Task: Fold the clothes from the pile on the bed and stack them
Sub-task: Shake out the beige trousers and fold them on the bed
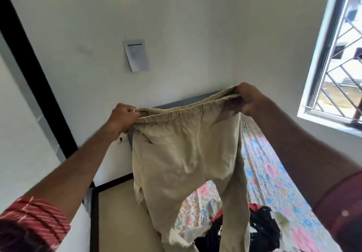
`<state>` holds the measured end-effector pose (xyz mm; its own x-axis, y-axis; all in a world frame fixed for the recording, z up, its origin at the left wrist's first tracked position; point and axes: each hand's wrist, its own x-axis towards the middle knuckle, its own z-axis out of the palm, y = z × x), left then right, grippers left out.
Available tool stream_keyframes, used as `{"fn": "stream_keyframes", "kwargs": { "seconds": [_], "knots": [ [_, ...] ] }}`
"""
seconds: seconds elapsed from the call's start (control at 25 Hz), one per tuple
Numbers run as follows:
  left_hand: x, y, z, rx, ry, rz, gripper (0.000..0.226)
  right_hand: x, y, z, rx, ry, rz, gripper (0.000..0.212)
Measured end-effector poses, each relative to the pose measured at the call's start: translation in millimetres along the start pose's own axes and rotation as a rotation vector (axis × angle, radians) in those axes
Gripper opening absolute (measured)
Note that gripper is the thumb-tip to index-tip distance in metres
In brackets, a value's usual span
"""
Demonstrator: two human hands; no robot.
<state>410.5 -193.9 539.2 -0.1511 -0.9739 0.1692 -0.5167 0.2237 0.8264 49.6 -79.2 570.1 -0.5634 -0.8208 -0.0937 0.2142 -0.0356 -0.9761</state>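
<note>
A pair of beige trousers [186, 157] with an elastic waistband hangs in the air in front of me, legs dangling down. My left hand [123, 117] grips the left end of the waistband. My right hand [247, 99] grips the right end, a little higher. Below the legs lies the pile of clothes [260, 230], black and red pieces, partly hidden by the trousers. The pile rests on the bed [274, 173], which has a floral sheet in pink and blue.
A dark headboard [176, 104] stands against the white wall, where a paper sheet [136, 55] is pinned. A window with a grille [337, 56] is on the right. Beige floor [121, 212] and a black door frame [29, 62] lie to the left.
</note>
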Motion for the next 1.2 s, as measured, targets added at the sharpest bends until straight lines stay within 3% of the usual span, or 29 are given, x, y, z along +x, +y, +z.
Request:
{"fn": "stream_keyframes", "kwargs": {
  "seconds": [0.12,0.24,0.32,0.44,0.52,0.64,0.72,0.8,1.0,1.12,1.2],
  "knots": [
    [-4.6,18.0,3.3,0.033,0.083,0.016,0.035,-2.8,-1.7,2.7,0.057,0.126,-0.079,0.026],
    [-7.3,35.9,-2.4,0.206,0.013,0.229,0.011,-3.2,-7.7,-12.4,-0.439,0.223,-0.333,0.029],
    [-14.2,41.6,-5.5,0.112,-0.196,0.223,0.011,-9.9,-12.6,-25.2,-0.621,0.110,-0.307,0.026],
    [-25.1,33.7,3.0,-0.095,-0.475,0.178,0.015,-20.3,-21.5,-48.3,-0.541,-0.055,-0.207,0.020],
    [-29.3,23.7,9.3,-0.166,-0.591,0.204,0.051,-27.6,-26.4,-63.4,-0.485,-0.082,-0.170,0.021],
    [-40.0,26.8,24.2,-0.170,-0.516,0.287,0.080,-30.1,-29.2,-91.7,-0.395,-0.081,-0.067,0.012],
    [-42.7,30.8,33.8,-0.189,-0.338,0.333,0.073,-30.8,-30.6,-111.2,-0.428,-0.106,0.006,0.007],
    [-44.6,33.0,36.2,-0.207,-0.296,0.377,0.061,-28.6,-29.2,-128.0,-0.484,-0.182,0.054,0.012],
    [-27.7,34.2,23.6,-0.129,-0.563,0.305,0.047,-17.2,-19.3,-159.6,-0.453,-0.585,0.001,0.034],
    [12.9,24.7,29.3,-0.053,-0.730,0.214,0.042,17.1,1.5,-154.7,-0.618,-0.609,-0.031,0.015],
    [49.3,9.5,41.3,0.069,-0.834,0.133,0.035,55.8,20.0,-137.3,-0.681,-0.568,0.006,0.017]
  ]
}}
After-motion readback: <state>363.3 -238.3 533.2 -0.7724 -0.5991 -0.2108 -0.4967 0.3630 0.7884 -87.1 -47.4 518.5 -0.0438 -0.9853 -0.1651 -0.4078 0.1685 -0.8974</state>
